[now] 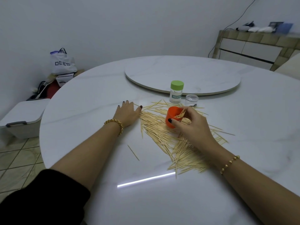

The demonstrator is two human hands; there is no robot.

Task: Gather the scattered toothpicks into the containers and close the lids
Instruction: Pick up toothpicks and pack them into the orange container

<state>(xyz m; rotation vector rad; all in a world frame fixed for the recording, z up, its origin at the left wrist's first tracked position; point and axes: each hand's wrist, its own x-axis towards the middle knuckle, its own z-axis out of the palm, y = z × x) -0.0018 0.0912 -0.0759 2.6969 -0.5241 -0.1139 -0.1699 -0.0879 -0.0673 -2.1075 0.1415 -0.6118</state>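
early stage | most toothpicks [155, 129] lie on table [81, 111] | your right hand [191, 122] pinches orange cup [170, 120], few inside | left hand [128, 113] flat, fingers spread, at pile edge | green-lid jar [176, 93], clear jar [191, 99] look empty

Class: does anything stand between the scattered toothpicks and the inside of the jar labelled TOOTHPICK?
Yes. Its green lid sits on the jar, covering the mouth. The orange cup in the right hand is open-topped.

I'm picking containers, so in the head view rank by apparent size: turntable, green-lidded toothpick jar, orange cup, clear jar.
Largest: turntable.
Then green-lidded toothpick jar and orange cup look alike; the cup is nearer, so unranked.
Smallest: clear jar.
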